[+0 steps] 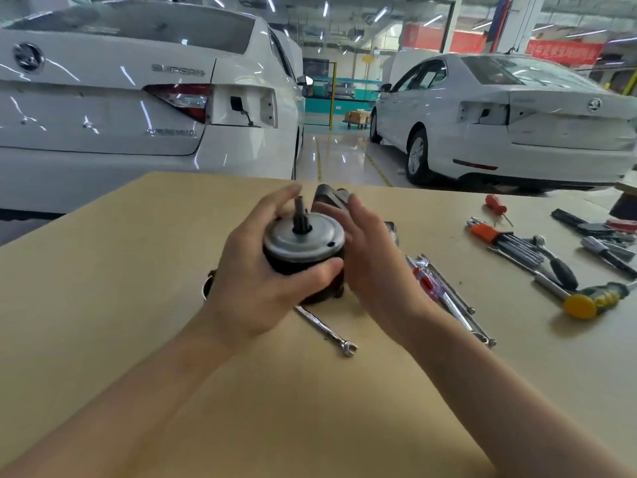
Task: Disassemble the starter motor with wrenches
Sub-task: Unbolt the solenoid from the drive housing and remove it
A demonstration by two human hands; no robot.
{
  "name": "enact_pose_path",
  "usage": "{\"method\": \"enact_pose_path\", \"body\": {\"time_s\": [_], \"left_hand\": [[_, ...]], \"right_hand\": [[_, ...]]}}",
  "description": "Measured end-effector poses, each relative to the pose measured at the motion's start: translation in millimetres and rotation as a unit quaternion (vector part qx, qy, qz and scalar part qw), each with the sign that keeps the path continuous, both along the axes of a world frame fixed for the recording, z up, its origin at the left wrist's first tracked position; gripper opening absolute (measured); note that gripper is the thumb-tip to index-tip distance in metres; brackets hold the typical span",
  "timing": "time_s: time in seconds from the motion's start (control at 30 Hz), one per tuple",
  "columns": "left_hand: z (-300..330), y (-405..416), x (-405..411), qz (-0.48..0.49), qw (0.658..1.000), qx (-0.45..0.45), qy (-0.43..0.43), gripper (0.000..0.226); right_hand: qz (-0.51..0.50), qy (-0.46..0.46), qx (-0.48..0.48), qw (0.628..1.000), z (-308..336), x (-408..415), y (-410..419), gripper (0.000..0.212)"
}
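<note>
The starter motor body stands upright near the middle of the tan worktable, its silver end plate and short geared shaft pointing up. The left hand grips its dark casing, thumb curled across the front. The right hand lies against the motor's right side with fingers nearly straight, so it steadies rather than holds.

The step in hand looks like separating the motor body from the parts below it. To do it well, keep the left grip low on the casing, lift straight along the shaft, and let the right hand brace what sits beneath (tilting could jam the armature, I judge).

Just in front of the motor lies a combination wrench. To the motor's right sit more wrenches beside a red-handled screwdriver, and farther right a hex key set and a yellow-faced hammer. Behind the motor, touching the right fingertips, is a grey housing piece. The near wrench lies partly under the motor's front edge and could snag it.
</note>
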State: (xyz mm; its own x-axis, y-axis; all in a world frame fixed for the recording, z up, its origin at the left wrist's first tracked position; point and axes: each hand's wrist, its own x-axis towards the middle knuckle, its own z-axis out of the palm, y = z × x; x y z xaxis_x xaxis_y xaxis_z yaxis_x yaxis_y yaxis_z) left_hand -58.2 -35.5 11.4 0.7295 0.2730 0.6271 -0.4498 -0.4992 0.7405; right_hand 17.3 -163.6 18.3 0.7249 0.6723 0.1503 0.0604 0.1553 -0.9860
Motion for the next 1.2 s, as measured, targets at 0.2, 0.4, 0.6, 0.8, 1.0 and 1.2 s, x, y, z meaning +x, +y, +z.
{"method": "enact_pose_path", "body": {"time_s": [0.2, 0.4, 0.6, 0.8, 1.0, 1.2], "left_hand": [[-4, -30, 16, -0.041, 0.998, -0.003, 0.048, 0.099], [-9, -32, 20, -0.049, 0.996, -0.01, 0.071, 0.095], [-13, -29, 18, -0.049, 0.996, -0.024, 0.067, 0.094], [-12, -27, 17, -0.071, 0.995, -0.047, 0.058, 0.081], [-10, -21, 19, -0.113, 0.991, -0.055, 0.043, 0.066], [-9, -10, 22, -0.074, 0.989, -0.121, 0.034, 0.055]], "right_hand": [[0.055, 0.102, 0.043, 0.992, 7, 0, -13, 0.038], [0.032, 0.162, 0.021, 0.986, 3, 3, -13, 0.053], [0.022, 0.164, 0.035, 0.986, -4, 3, -8, 0.046], [0.007, 0.15, 0.046, 0.988, -7, 2, -5, 0.03], [-0.028, 0.098, 0.05, 0.994, -7, 0, -1, 0.047], [0.064, 0.068, 0.076, 0.993, -4, 0, -5, 0.047]]}}
